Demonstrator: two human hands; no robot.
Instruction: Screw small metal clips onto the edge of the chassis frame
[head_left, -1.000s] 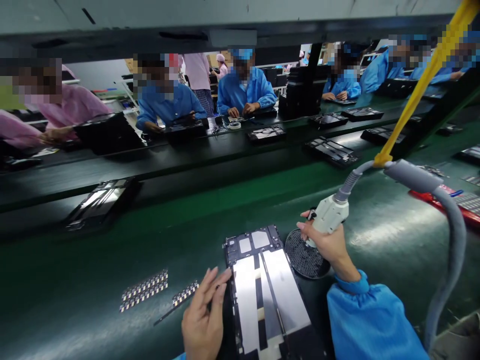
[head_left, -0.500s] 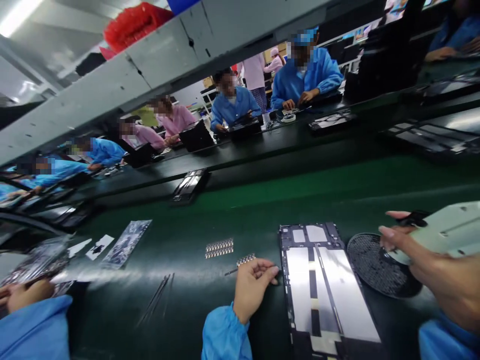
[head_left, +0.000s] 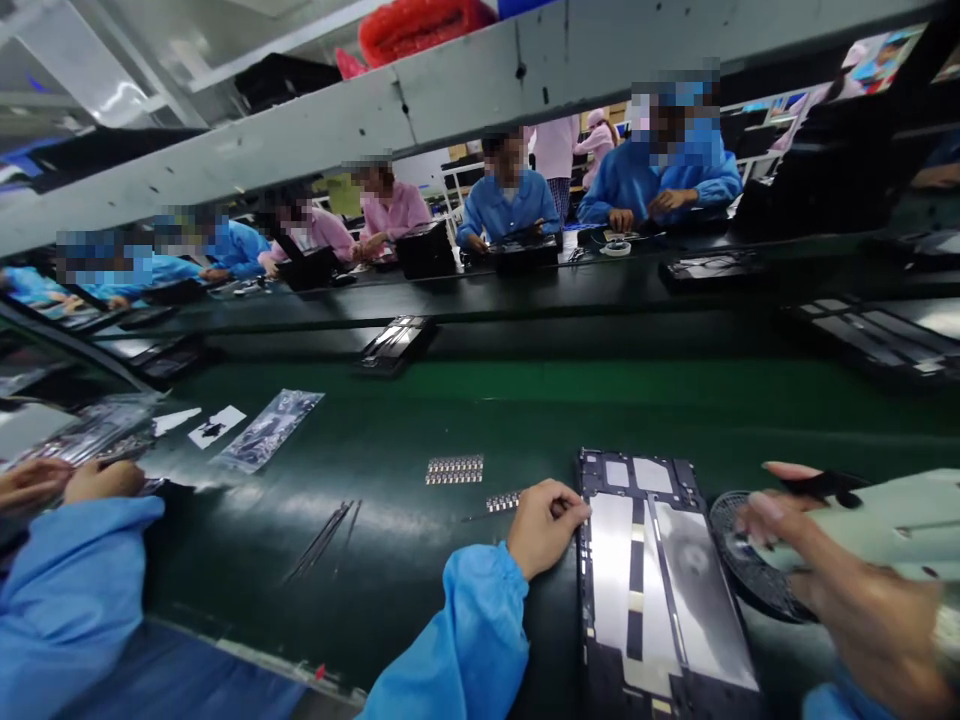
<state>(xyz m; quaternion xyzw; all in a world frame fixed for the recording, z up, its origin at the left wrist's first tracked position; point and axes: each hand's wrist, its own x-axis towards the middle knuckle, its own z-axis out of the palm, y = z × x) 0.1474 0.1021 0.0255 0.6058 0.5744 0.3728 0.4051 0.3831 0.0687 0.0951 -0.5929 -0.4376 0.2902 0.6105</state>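
Note:
A black frame with silver panels lies on the green belt in front of me. My left hand is curled into a loose fist at the frame's upper left edge, knuckles touching it; what its fingers hold, if anything, is hidden. My right hand grips a pale grey-white power tool at the right. The tool hangs over a round black mesh dish beside the frame. Two strips of small parts lie left of my left hand.
A co-worker's blue sleeve and hands sit at the near left by clear bags. Thin rods lie on the belt. Several people in blue and pink work across a dark conveyor carrying black trays. A grey beam runs overhead.
The view has swung left and then steadied. My left hand went from open on the frame's left side to curled at its upper left corner. The tool stays in my right hand.

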